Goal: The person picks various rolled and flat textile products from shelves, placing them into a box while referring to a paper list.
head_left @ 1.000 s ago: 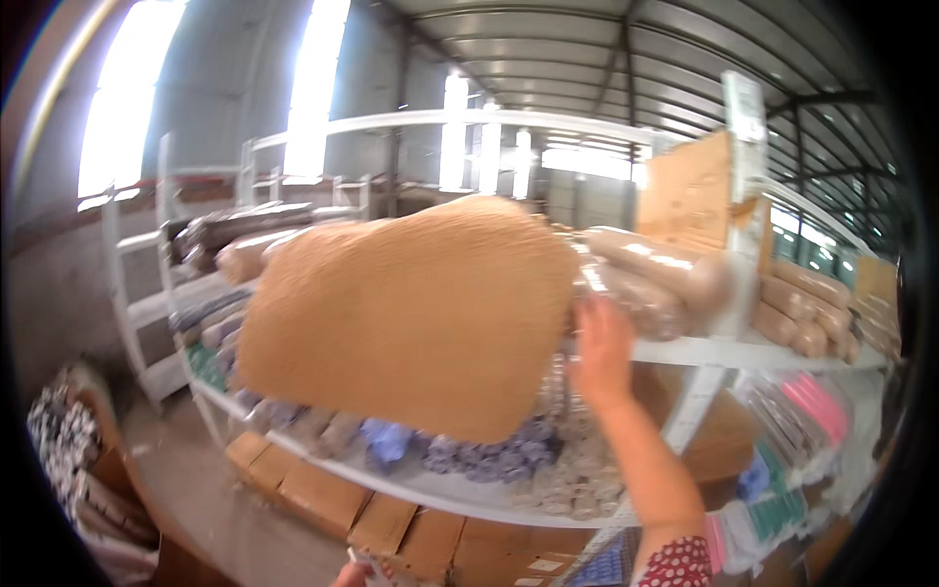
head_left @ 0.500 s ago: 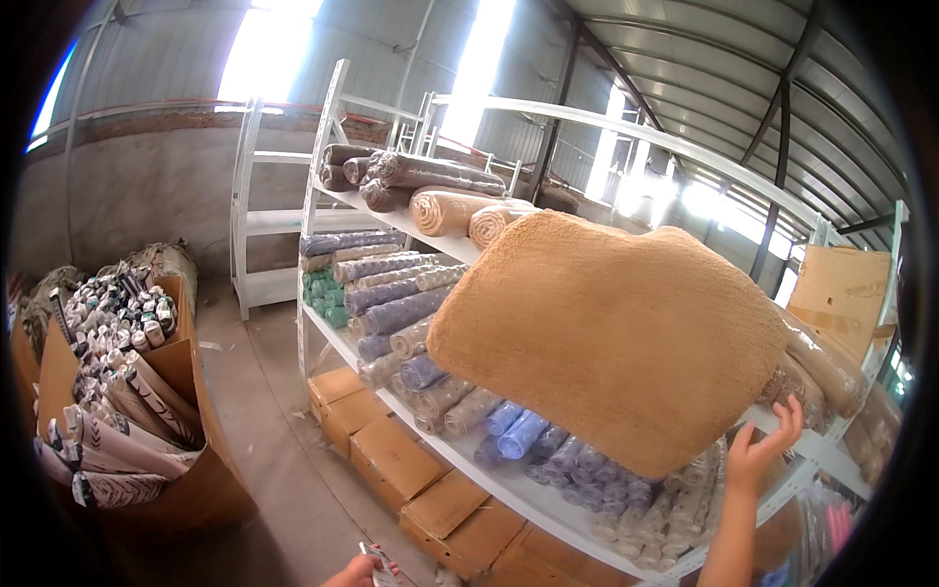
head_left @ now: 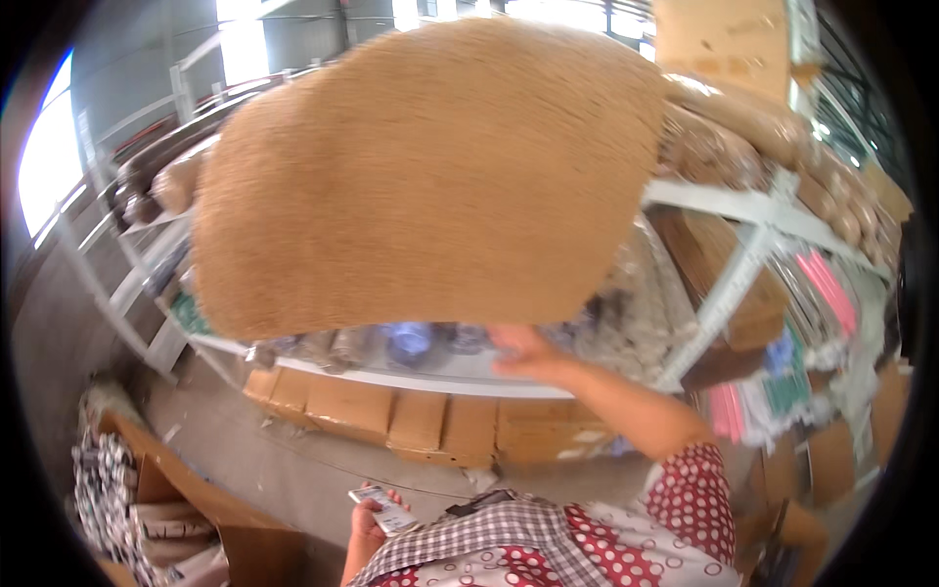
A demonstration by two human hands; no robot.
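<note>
A large tan, fuzzy mat (head_left: 430, 186) hangs over the front of the shelving and fills the upper middle of the view. At its lower edge is my right hand (head_left: 523, 349), smeared by motion, its fingers partly hidden by the mat; I cannot make out whether they grip it. Low in front of my body, my left hand (head_left: 367, 523) is closed round a white phone (head_left: 385, 510), which is tilted. Behind and below the mat, blue rolls (head_left: 407, 340) and grey plastic-wrapped rolls (head_left: 650, 303) show in part.
Brown cardboard boxes (head_left: 352, 406) line the floor beneath the white shelf rack (head_left: 734, 274). An open carton (head_left: 249, 538) of rolled goods stands at lower left. Wrapped tan rolls (head_left: 729, 112) lie on the upper shelf at right, with pink rolls (head_left: 829, 289) lower down.
The view has turned right and downward, and the mat now appears higher and further left. My right hand has gone from open beside the mat's right corner to its lower edge. My left hand keeps the phone.
</note>
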